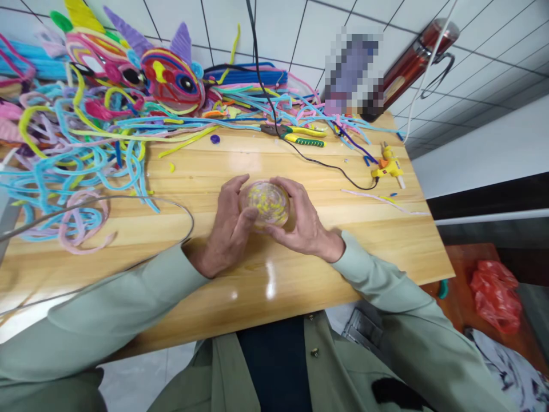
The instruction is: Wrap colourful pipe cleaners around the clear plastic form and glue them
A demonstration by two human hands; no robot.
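A round clear container (269,201) with small yellow bits showing in it sits near the middle of the wooden table. My left hand (231,226) curves around its left side, thumb against the near edge. On the other side my right hand (303,220) wraps its right side, with fingers at the far rim and thumb at the near edge. Both hands are closed on the container between them. Whether its base rests on the table is hard to see.
Pipe cleaners (86,160) in light blue, pink and yellow cover the left side. Two colourful horned animal heads (171,80) stand behind. Pliers (295,136) lie beyond the container. A yellow glue gun (388,166) with a black cord and a red thermos (407,71) are at right.
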